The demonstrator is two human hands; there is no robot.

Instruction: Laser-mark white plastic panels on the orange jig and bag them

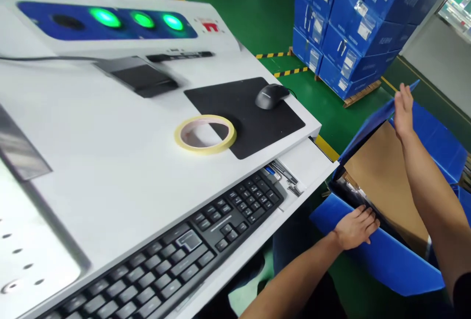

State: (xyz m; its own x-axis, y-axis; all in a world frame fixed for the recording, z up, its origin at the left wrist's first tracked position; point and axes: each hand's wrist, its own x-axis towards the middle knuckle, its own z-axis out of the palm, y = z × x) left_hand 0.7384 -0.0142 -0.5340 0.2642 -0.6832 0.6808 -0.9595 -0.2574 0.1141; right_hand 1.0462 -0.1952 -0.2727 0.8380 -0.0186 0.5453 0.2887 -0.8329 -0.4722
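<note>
A blue carton stands at the lower right with its flaps raised and spread. Inside lies a brown cardboard sheet, beside a dark gap with some shiny, unclear contents. My left hand rests on the near flap at the carton's opening, fingers stretched out over the fold. At the upper end of the far-left flap, my right hand grips the flap's edge with fingers pointing up. Part of the carton is hidden behind my right forearm.
Left of the carton is a white workstation with a pulled-out keyboard tray holding a keyboard. On top are a tape roll, a mouse on a black pad, and green lights. Stacked blue cartons stand behind on pallets.
</note>
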